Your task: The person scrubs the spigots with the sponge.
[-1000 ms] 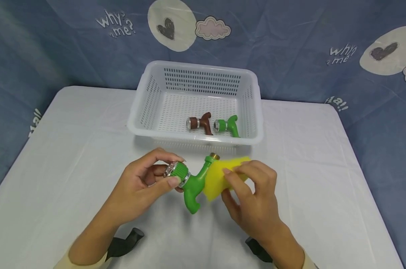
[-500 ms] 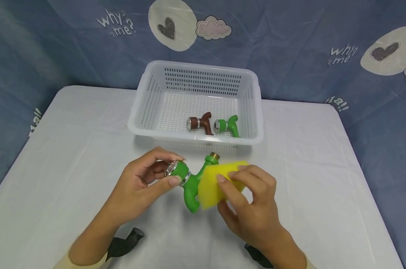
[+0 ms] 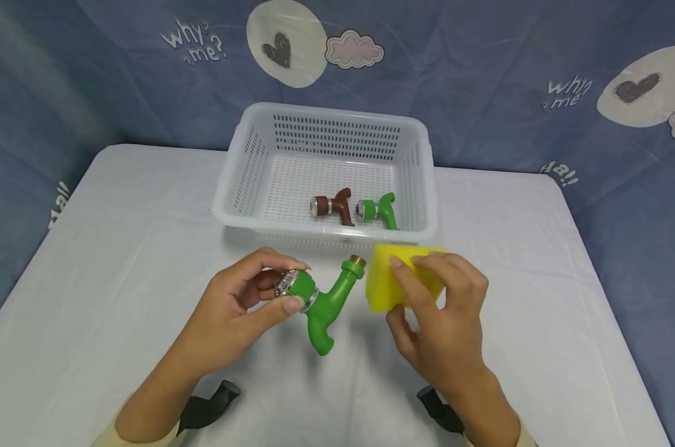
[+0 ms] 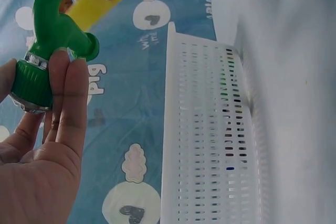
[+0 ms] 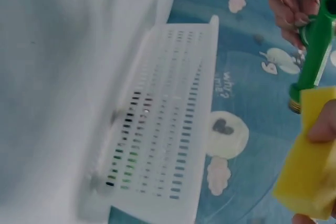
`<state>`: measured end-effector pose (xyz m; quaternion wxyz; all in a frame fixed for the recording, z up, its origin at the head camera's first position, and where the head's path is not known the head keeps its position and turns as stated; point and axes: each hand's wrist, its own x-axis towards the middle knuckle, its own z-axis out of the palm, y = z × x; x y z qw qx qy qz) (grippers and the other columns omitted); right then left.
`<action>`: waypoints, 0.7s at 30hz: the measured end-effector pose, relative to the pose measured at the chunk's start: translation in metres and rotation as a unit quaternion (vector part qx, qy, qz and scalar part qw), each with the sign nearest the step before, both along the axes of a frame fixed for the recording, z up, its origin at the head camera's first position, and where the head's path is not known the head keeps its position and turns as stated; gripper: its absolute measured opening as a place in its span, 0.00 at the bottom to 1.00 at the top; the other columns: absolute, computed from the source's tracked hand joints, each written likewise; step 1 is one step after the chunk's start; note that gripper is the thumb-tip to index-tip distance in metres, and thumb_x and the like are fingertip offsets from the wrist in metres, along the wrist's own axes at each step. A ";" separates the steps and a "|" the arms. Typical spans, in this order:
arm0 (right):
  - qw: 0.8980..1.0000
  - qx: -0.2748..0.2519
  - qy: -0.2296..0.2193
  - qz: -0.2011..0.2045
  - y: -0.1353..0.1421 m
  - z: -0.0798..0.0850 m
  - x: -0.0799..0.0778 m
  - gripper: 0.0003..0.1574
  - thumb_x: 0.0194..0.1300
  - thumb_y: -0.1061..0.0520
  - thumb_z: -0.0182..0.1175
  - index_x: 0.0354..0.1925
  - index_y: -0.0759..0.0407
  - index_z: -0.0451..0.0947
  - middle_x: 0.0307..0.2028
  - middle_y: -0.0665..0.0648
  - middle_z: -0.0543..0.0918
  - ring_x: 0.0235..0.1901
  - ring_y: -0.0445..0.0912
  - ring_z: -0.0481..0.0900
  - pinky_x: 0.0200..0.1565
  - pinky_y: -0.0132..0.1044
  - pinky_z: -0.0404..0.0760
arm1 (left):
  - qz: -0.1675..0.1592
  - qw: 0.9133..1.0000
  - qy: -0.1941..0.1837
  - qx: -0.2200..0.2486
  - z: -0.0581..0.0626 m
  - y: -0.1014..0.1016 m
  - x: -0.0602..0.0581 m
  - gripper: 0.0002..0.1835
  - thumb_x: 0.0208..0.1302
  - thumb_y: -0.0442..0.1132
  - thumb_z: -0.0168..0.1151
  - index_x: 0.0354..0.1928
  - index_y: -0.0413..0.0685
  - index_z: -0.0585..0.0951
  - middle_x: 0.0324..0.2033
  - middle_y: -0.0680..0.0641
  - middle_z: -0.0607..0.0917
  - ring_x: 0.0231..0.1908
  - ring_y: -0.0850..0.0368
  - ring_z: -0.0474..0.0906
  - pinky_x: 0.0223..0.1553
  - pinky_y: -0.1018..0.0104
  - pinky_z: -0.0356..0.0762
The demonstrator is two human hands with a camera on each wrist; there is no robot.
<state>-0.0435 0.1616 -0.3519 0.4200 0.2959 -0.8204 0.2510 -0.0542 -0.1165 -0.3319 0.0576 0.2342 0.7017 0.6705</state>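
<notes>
In the head view my left hand [image 3: 234, 313] grips a green faucet [image 3: 329, 307] by its ribbed knob, thumb in front and fingers behind. The faucet's brass threaded end points up and away to the right, while its curved spout hangs down. My right hand [image 3: 443, 316] pinches a yellow sponge [image 3: 401, 279] between thumb and fingers, just right of the threaded end. A narrow gap shows between sponge and faucet in the head view. In the left wrist view the faucet [image 4: 50, 30] stands in my fingertips, with the sponge [image 4: 100, 3] behind it.
A white perforated basket [image 3: 326, 230] stands on the white-clothed table [image 3: 147, 217] beyond my hands. Inside it lie a brown faucet [image 3: 340, 206] and another green faucet [image 3: 383, 210]. A blue printed curtain [image 3: 471, 74] hangs behind the table.
The sponge, earlier over the faucet's body and spout, has moved up and right off it with my right hand. My left hand and its faucet stay nearly in place.
</notes>
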 end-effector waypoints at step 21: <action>0.999 0.021 -0.020 0.041 -0.002 0.002 0.001 0.26 0.62 0.62 0.52 0.56 0.64 0.83 0.54 0.71 0.78 0.54 0.69 0.72 0.54 0.57 0.73 | 0.005 1.000 0.011 -0.007 0.000 0.002 0.001 0.22 0.64 0.21 0.70 0.57 0.44 0.82 0.50 0.43 0.83 0.44 0.50 0.84 0.47 0.62 0.87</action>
